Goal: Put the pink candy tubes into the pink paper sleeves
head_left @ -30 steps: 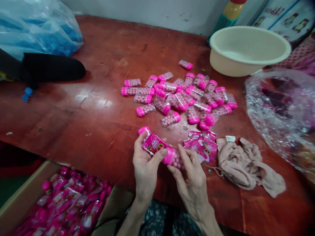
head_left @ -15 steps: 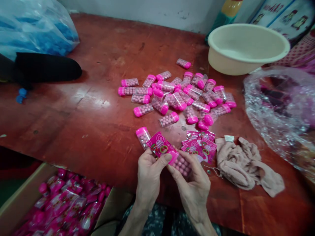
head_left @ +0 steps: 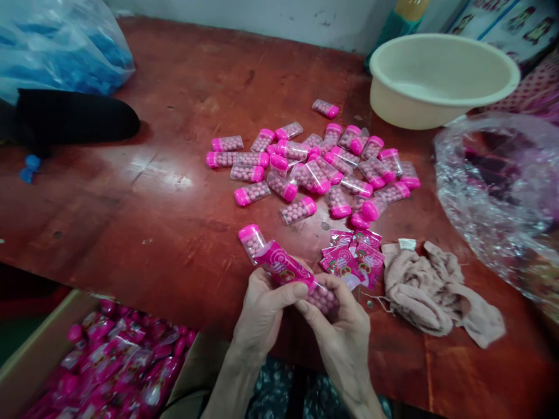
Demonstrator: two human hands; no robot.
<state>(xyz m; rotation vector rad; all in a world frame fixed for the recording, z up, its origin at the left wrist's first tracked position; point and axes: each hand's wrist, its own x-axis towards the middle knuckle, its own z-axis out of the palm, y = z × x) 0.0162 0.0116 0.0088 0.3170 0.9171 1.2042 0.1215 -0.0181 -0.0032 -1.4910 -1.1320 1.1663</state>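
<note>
My left hand point(head_left: 264, 302) pinches a printed pink plastic sleeve point(head_left: 282, 265) between thumb and fingers. My right hand point(head_left: 338, 331) is closed around a clear candy container point(head_left: 323, 298) filled with pink balls. The sleeve's lower end meets the container's capped end; how far it covers the cap is partly hidden by my thumbs. Just beyond my left fingers lies another candy container point(head_left: 252, 241) with a pink cap. Several flat pink sleeves point(head_left: 356, 259) lie in a small pile past my right hand. Farther back, many more capped containers point(head_left: 305, 169) are scattered over the red table.
A crumpled beige cloth point(head_left: 423, 285) lies at the right, near a clear plastic bag point(head_left: 493, 192). Behind stands a cream basin point(head_left: 437, 110). A cardboard box point(head_left: 39, 343) of pink packages sits lower left. A bag of blue pieces point(head_left: 65, 52) and a black sleeve-like object point(head_left: 78, 118) are at far left.
The printed sleeve has gone from lying flat to rounded and bulging, and it now sits in line with the container. Both hands stay close together, with the left slightly lower.
</note>
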